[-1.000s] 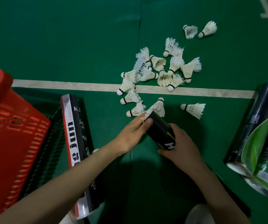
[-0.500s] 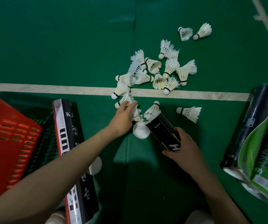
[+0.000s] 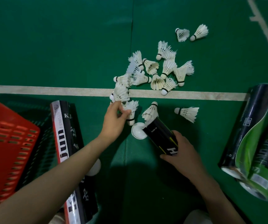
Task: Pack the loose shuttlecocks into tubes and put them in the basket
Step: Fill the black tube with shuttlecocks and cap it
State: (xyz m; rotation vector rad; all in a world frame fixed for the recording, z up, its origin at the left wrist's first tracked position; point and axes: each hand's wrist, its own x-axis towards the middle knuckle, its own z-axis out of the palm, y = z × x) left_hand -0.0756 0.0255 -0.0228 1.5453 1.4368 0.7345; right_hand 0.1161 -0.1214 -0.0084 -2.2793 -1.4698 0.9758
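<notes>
Head view, the only one.

Step in hand: loading the black tube. My right hand is wrapped round its lower body, fingers curled tight, holding it tilted with the open mouth toward the pile. The mouth shuttlecock sits at the rim, cork pointing away from me. Can't tell if it's partly in or just beside.

My left hand has thumb and fingers pinched on the feather skirt of the picked shuttlecock, just left of the tube mouth, cork toward me. The white cap lies on the floor against the mouth.

The rest are loose: the pile straddles the white line, and a stray shuttlecock lies right of the mouth. The red basket is far left with the Kijun tube just beside it, not inside. Two green-black tubes lie on the floor at right.

My call: early in the job. Next I'd turn the picked shuttlecock cork-first, line it up with the mouth and push gently. Feathers crush easily.
</notes>
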